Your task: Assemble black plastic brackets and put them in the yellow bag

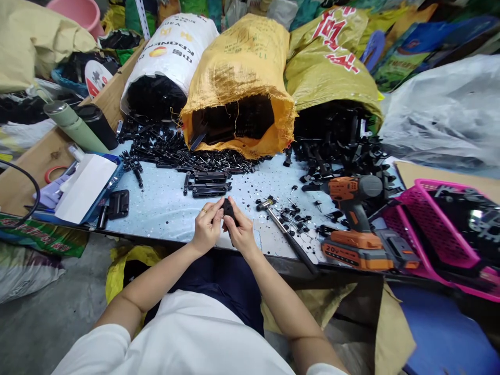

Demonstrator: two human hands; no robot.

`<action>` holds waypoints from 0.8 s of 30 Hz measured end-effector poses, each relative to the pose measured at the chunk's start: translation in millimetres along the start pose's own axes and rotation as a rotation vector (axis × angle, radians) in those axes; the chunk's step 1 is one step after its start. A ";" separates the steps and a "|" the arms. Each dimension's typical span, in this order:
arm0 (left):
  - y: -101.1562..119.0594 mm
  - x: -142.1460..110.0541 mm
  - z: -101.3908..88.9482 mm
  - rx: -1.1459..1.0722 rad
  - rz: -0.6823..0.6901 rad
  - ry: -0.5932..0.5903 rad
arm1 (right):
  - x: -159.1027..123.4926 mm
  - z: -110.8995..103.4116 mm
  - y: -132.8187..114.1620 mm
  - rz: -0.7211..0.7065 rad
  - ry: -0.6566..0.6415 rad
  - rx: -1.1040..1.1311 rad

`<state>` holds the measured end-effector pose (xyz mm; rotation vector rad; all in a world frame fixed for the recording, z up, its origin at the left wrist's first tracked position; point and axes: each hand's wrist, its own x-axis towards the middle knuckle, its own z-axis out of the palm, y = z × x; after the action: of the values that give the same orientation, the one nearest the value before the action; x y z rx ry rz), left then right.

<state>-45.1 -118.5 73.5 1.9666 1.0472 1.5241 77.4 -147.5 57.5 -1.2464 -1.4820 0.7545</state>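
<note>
A small black plastic part (227, 209) is pinched between my two hands above the front edge of the table. My left hand (207, 226) grips its left side with thumb and fingertips. From the right, my right hand (240, 228) closes on the same part, and the fingers hide much of it. Just beyond my hands lie several long black plastic parts (209, 185) in a short stack. A small hammer (281, 226) with a dark handle rests on the table to the right of my hands, beside scattered black-headed screws (297, 220).
An orange cordless drill (353, 224) stands at the right, next to a pink basket (449, 229). Open sacks, white (172, 57), orange (242, 67) and olive (332, 67), spill black parts at the back. A blue tray (105, 182), green bottle (74, 125) and black cup (97, 125) are left.
</note>
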 end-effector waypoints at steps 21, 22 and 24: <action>-50.6 -15.5 -1.1 0.658 0.176 -0.955 | 214.6 -244.9 169.5 0.942 0.593 -1.218; -50.6 -16.9 -2.8 0.669 0.178 -0.941 | 222.0 -251.8 173.0 1.038 0.610 -1.173; -50.2 -20.3 -8.1 0.677 0.176 -0.916 | 234.2 -262.3 178.8 1.183 0.595 -1.073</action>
<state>-69.9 -104.2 26.8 2.8091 1.0192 0.1536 394.0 87.3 41.3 -2.9312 -0.4456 0.1308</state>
